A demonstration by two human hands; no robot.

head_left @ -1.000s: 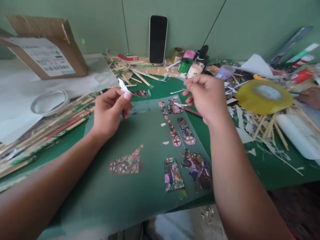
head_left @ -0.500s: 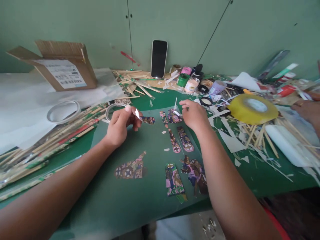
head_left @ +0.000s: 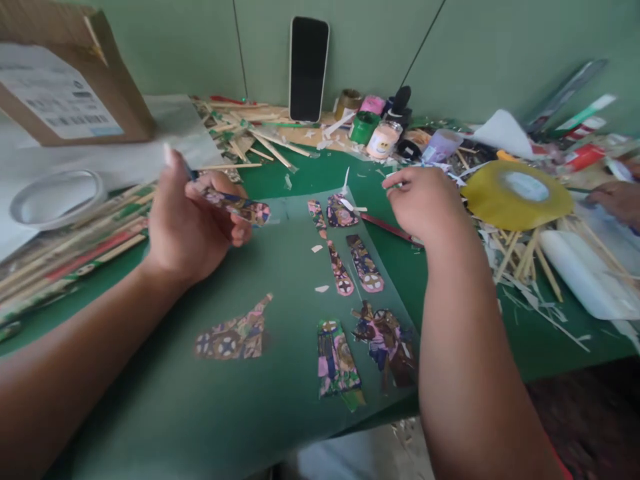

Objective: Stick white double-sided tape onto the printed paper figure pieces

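Note:
My left hand (head_left: 187, 223) is closed on a long, narrow patterned paper cutout (head_left: 240, 205), thumb pointing up. My right hand (head_left: 425, 193) is above the green mat with its fingers stretched out to the left. A slim dark red tool (head_left: 390, 229) lies on the mat just below it, one end by my wrist. Close by are a rounded patterned cutout (head_left: 341, 211) with white scraps on it and narrow cutouts (head_left: 367, 263). Nearer me are a larger upright cutout (head_left: 337, 360), a dark irregular cutout (head_left: 385, 340) and a triangular cutout (head_left: 233, 337).
A phone (head_left: 309, 70) leans on the green wall beside paint jars (head_left: 364, 127). On the left are a cardboard box (head_left: 100, 87), a tape roll (head_left: 55, 200) and wooden sticks (head_left: 95, 260). A yellow tape roll (head_left: 480, 197) sits right, near another person's hand (head_left: 615, 200).
My left hand has moved left with the cutout, and my right hand has shifted right and up. The dark red tool now shows on the mat. The view has tilted down.

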